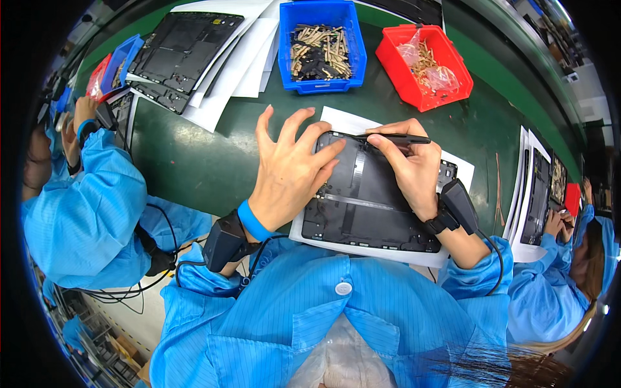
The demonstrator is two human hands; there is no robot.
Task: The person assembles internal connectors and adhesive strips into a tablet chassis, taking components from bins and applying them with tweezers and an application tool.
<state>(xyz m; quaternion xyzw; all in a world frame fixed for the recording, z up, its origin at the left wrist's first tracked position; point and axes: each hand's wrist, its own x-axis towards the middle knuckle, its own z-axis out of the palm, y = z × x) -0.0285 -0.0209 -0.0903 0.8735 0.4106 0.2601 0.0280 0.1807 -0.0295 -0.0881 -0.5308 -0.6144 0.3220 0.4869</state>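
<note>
In front of me a black tablet housing (369, 213) lies flat, its inner side up, on white paper sheets (462, 169). My left hand (294, 158) rests with fingers spread over the housing's far left corner, the index and thumb reaching its edge. Between the thumb and fingers of my right hand (414, 165) is a pair of black tweezers (404, 138). Their tips point left, to the far edge of the housing near my left fingertips. Whether the tips hold a small part cannot be made out.
Beyond the housing stand a blue bin (321, 48) of small metallic and black strips and a red bin (424, 68) with gold-coloured pieces and plastic bags. Stacked housings and paper (187, 55) lie at the far left. Thin tweezers (499, 194) lie right. Co-workers (97, 194) sit on both sides.
</note>
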